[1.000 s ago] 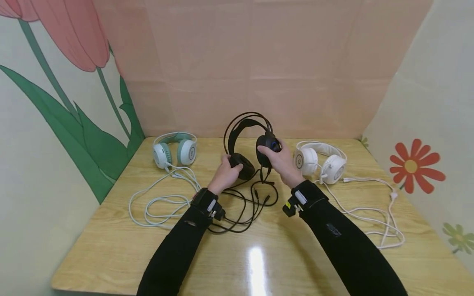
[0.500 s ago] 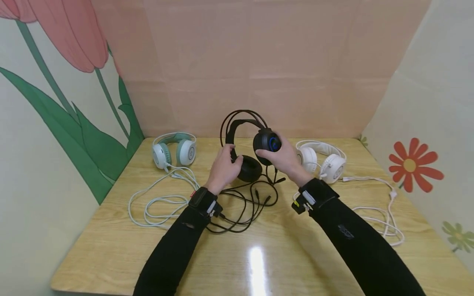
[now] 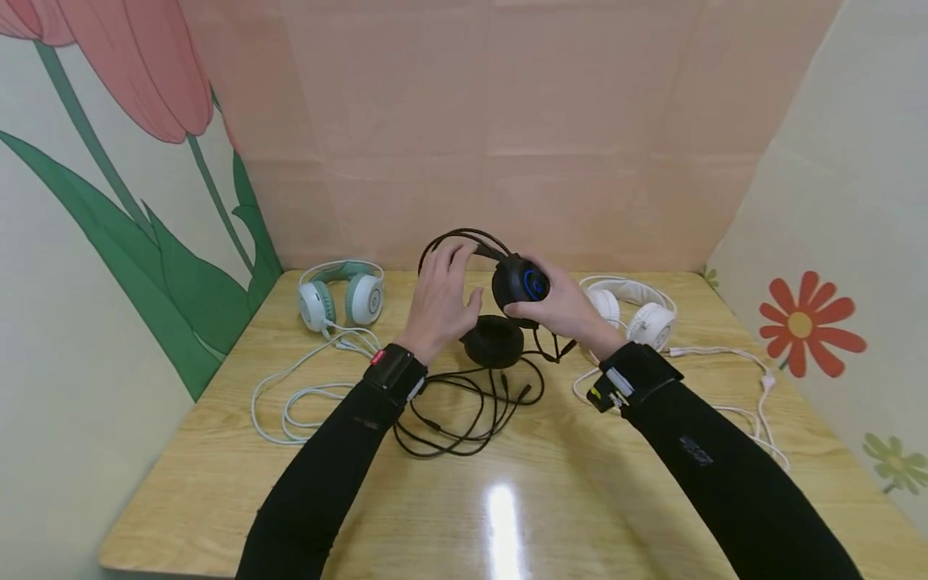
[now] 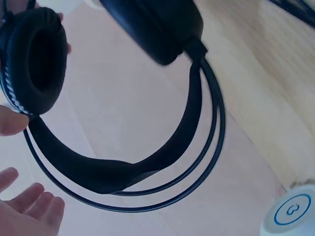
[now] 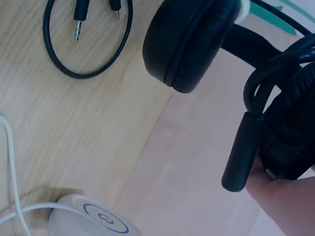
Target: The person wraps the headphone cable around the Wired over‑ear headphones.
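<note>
Black headphones are raised above the table, headband up. My right hand grips the ear cup with the blue ring, thumb on its near side. The other ear cup hangs unheld. Beside the headband is my left hand, its fingers spread and holding nothing; in the head view it covers part of the band. A short black stick-shaped piece dangles by the gripped cup. The black cable lies looped on the table below, with bare plugs visible.
White-and-green headphones stand at the back left, their pale cable coiled in front. White headphones stand at the back right, close to my right wrist, with a white cable. Walls border the wooden table.
My left hand has let go of the left ear cup and risen to the headband. My right hand keeps hold of its cup, which has turned its blue ring more toward me.
</note>
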{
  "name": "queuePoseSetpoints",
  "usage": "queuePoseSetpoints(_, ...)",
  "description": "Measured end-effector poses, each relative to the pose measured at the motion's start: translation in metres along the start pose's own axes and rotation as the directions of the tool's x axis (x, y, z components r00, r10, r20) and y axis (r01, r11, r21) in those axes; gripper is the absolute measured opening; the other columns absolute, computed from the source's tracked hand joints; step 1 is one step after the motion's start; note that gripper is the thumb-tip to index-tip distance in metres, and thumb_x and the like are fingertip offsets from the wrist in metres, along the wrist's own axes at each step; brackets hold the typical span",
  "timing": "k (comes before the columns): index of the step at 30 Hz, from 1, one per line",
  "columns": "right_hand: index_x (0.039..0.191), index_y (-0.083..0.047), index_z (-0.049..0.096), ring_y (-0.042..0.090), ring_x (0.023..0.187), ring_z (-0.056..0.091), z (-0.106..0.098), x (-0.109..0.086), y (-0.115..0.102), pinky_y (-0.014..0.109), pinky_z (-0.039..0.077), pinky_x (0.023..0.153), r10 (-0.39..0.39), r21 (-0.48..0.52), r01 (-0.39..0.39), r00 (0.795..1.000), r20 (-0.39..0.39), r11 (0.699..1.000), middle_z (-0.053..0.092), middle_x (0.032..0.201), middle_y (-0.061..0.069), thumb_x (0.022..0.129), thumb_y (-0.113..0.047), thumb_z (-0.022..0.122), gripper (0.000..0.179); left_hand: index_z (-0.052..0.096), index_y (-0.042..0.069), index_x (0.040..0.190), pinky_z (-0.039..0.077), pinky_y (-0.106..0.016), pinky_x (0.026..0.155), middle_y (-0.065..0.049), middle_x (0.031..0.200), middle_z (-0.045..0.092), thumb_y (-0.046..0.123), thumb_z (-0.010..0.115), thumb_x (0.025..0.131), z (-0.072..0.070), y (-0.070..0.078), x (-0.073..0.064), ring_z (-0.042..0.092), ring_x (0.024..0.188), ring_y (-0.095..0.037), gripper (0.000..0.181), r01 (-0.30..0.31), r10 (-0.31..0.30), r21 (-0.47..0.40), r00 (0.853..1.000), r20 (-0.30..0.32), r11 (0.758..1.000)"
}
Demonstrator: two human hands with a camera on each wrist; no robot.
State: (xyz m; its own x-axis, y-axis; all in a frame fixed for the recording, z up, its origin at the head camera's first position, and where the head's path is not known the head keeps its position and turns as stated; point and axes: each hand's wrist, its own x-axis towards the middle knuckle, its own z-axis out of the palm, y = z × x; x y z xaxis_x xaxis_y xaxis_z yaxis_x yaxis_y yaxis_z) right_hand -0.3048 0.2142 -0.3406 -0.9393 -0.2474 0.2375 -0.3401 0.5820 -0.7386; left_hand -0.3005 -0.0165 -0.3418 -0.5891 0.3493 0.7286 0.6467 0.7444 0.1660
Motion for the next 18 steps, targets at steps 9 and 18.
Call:
queuePoseSetpoints(9,0.154,-0.028,0.04,0.029,0.114,0.057,-0.002,-0.003,-0.002,0.049,0.045,0.092,-0.048,-0.008,0.05,0.992,0.115,0.999,0.053,0.139,0.008,0.079,-0.028,0.084,0.087,0.043,0.004,0.147,0.037,-0.045,0.109,-0.018,0.144,0.046,0.017,0.074,0.089,-0.006,-0.006,0.009,0.042,0.134,-0.034,0.068,-0.041,0.034,0.087,0.996,0.085,0.995)
queuePoseSetpoints(18,0.153,-0.03,0.041,0.028,0.116,0.052,-0.003,-0.013,-0.016,0.048,0.042,0.093,-0.131,-0.1,0.152,0.973,0.189,0.983,0.051,0.139,0.007,0.072,-0.033,0.087,0.093,0.043,0.005,0.146,0.037,-0.044,0.109,-0.017,0.14,0.05,0.018,0.077,0.085,-0.009,-0.009,0.01,0.043,0.132,-0.034,0.071,-0.093,0.076,0.174,0.992,0.104,0.98)
